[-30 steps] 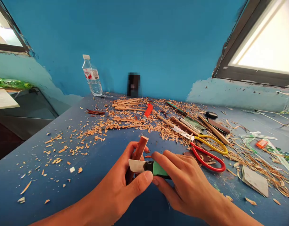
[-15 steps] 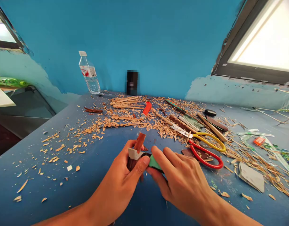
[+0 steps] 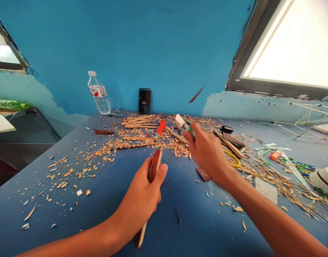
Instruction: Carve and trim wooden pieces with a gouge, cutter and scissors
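My left hand [image 3: 146,189] is wrapped round a dark reddish-brown wooden stick [image 3: 154,166], held slantwise above the blue table [image 3: 100,200], its pale edge showing at the lower end. Raised to the right, my right hand [image 3: 205,151] grips a knife with a green handle [image 3: 190,131] and a whitish blade [image 3: 180,120], slightly blurred. In the air beyond it hangs a thin reddish-brown sliver [image 3: 196,95] in front of the blue wall. Another thin dark sliver [image 3: 178,217] shows over the table, right of the stick.
Wood shavings [image 3: 102,151] lie scattered widely. A water bottle [image 3: 99,94] stands at the back left. Behind my hands lies a red-handled cutter [image 3: 161,127]. Scissors with a yellow handle [image 3: 232,159], partly hidden, and a grey slab [image 3: 266,190] are at the right.
My right hand has swung up and to the right with the knife, away from the stick. A sliver has come off and flies beyond it. More of the stick shows in my left hand.
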Available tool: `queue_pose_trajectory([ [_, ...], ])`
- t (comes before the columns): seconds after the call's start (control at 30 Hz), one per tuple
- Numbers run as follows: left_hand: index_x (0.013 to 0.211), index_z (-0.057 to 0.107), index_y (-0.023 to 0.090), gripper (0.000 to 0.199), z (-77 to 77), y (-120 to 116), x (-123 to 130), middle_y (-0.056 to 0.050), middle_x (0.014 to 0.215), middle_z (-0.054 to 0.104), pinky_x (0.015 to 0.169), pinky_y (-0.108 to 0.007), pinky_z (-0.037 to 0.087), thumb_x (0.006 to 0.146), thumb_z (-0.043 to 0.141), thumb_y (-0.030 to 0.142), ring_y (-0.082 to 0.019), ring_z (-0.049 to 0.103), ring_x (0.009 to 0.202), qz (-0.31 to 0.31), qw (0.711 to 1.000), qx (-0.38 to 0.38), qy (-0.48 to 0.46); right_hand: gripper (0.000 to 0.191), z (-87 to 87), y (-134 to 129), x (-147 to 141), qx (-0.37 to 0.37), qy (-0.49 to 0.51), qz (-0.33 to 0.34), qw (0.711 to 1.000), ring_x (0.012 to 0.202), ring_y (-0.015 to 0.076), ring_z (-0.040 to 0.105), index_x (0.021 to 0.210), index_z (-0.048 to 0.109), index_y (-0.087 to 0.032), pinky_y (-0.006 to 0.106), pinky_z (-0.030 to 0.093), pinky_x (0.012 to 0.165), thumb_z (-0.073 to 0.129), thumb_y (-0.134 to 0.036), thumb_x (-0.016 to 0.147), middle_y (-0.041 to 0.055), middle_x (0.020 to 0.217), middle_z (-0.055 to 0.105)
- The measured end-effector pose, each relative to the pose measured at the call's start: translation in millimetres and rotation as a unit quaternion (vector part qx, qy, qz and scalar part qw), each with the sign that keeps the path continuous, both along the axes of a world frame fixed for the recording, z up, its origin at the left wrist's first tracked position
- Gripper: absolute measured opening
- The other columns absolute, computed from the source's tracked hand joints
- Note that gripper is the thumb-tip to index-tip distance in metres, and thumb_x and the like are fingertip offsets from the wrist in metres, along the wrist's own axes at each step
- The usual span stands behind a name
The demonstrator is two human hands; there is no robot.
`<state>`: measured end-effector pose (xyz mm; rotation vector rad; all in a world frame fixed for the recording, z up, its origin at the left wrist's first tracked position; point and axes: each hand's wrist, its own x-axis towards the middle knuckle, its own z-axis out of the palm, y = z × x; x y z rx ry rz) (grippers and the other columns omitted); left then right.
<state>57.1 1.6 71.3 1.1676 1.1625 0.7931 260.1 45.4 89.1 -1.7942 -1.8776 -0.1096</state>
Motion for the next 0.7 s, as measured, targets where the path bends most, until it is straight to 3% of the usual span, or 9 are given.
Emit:
queue_pose_trajectory([
  [0.03,0.108,0.051,0.026,0.052,1.3,-2,-3,0.011,0.064,0.036,0.036,-0.013,0.024,0.090,0.064,0.073,-0.005,0.025,0.044,-0.018,1.000,-0.014,-0.021,0.039,5.4,10,12,0.001,0.010,-0.017,1.000,0.064,0.0230,0.058,0.116,0.060,-0.018,0.033,0.023,0.059,0.034,-0.047,0.109,0.0113,0.082,0.071],
  [0.13,0.110,0.052,0.027,0.052,6.1,-1,-18,0.012,0.065,0.035,0.034,-0.011,0.022,0.085,0.075,0.067,-0.003,0.019,0.045,-0.062,0.989,-0.048,-0.127,0.041,11.0,24,38,-0.031,0.048,0.013,0.998,0.068,0.0231,0.059,0.112,0.063,-0.020,0.033,0.031,0.062,0.039,-0.053,0.108,0.0082,0.079,0.070],
  [0.23,0.110,0.058,0.026,0.043,8.8,6,-32,0.008,0.070,0.041,0.035,-0.011,0.024,0.091,0.066,0.063,-0.004,0.023,0.047,-0.106,0.960,-0.108,-0.235,0.042,2.8,10,38,-0.049,0.087,0.065,0.993,0.070,0.0204,0.060,0.110,0.063,-0.022,0.031,0.037,0.065,0.038,-0.056,0.108,0.0041,0.081,0.070],
  [0.33,0.110,0.062,0.023,0.033,6.5,9,-39,0.006,0.070,0.044,0.037,-0.011,0.030,0.096,0.060,0.053,-0.004,0.029,0.047,-0.122,0.941,-0.144,-0.282,0.041,-7.8,-16,25,-0.055,0.112,0.111,0.986,0.069,0.0177,0.058,0.117,0.061,-0.023,0.029,0.040,0.064,0.042,-0.059,0.107,-0.0003,0.079,0.066],
  [0.47,0.107,0.061,0.023,0.025,1.8,7,-41,0.004,0.075,0.050,0.042,-0.014,0.044,0.096,0.065,0.045,-0.006,0.044,0.053,-0.097,0.952,-0.116,-0.264,0.030,-18.5,-42,9,-0.053,0.132,0.202,0.969,0.063,0.0139,0.052,0.118,0.057,-0.024,0.027,0.037,0.061,0.048,-0.051,0.108,-0.0057,0.072,0.058],
  [0.57,0.102,0.055,0.025,0.030,-2.6,7,-41,0.005,0.079,0.053,0.044,-0.017,0.050,0.093,0.073,0.048,-0.008,0.051,0.056,-0.108,0.965,-0.076,-0.227,0.022,-28.6,-48,4,-0.019,0.093,0.255,0.962,0.063,0.0129,0.051,0.117,0.056,-0.024,0.027,0.034,0.059,0.052,-0.043,0.107,-0.0050,0.078,0.060],
  [0.7,0.119,0.046,0.031,0.043,-11.7,8,-43,0.007,0.071,0.054,0.047,-0.019,0.050,0.095,0.070,0.057,-0.009,0.052,0.053,-0.126,0.977,-0.046,-0.163,0.022,-41.9,-52,-1,0.031,0.009,0.283,0.959,0.061,0.0139,0.051,0.119,0.054,-0.022,0.030,0.031,0.055,0.054,-0.040,0.106,-0.0028,0.083,0.061],
])
